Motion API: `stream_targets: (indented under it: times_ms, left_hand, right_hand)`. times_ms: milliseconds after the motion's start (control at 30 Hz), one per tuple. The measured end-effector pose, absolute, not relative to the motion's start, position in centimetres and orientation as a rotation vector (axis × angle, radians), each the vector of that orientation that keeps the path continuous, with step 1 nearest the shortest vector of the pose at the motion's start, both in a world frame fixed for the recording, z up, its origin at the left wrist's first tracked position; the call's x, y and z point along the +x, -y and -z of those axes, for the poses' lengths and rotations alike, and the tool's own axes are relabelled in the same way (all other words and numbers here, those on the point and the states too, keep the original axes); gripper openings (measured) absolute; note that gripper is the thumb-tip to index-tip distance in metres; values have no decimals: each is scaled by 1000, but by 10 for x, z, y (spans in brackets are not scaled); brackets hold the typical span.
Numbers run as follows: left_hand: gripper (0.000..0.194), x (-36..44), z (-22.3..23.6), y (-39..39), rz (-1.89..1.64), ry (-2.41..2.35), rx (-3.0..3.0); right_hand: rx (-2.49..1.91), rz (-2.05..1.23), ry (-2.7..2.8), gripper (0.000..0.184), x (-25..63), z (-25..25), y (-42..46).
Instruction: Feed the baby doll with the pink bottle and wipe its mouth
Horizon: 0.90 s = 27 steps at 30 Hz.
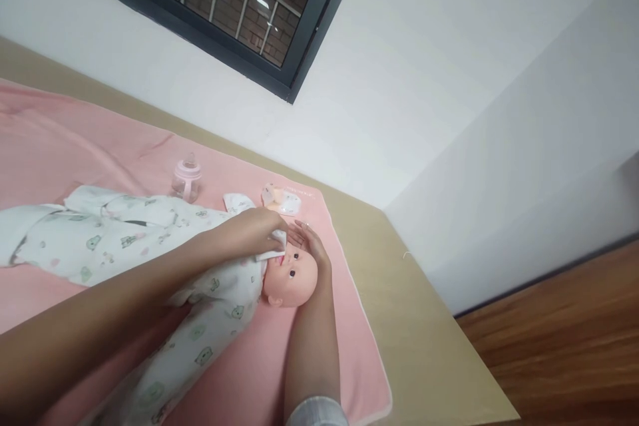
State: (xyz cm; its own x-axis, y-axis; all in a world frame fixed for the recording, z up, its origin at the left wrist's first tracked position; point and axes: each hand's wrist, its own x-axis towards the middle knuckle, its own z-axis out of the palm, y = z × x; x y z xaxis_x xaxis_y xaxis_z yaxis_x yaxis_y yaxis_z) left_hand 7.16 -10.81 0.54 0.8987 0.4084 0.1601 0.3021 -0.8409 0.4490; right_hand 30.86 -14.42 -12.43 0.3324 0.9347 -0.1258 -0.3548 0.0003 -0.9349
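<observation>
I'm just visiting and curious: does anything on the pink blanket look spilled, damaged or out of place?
Nothing stands out: no spill or damage shows. The bottle stands upright on the lightly creased pink blanket, and the left hand holds a white cloth by the mouth of the doll.

No wording or number could be read, though a faint line of pale lettering (299,192), too small and blurred to be made out, was seen near the pink mat's (264,363) far corner.
</observation>
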Motion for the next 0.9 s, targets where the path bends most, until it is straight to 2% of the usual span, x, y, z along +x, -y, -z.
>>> stream_targets:
  times_ms: [167, 400, 633, 900]
  left_hand:
    - [20, 69, -10, 112, -115, -571, 2628]
    - [16, 72, -8, 117, -144, -544, 2626]
    - [15, 71, -10, 117, -101, -620, 2644]
    - [18, 72, -18, 120, -64, -678, 2675]
  right_hand:
    - [-1145, -1139, 634, 31, 311, 129, 142]
    - [-1220, -1138, 631, 22, 309, 114, 122]
    - [-1231, -1048, 665, 35, 303, 119, 139]
    - [-1231, -1021, 681, 36, 298, 118, 147]
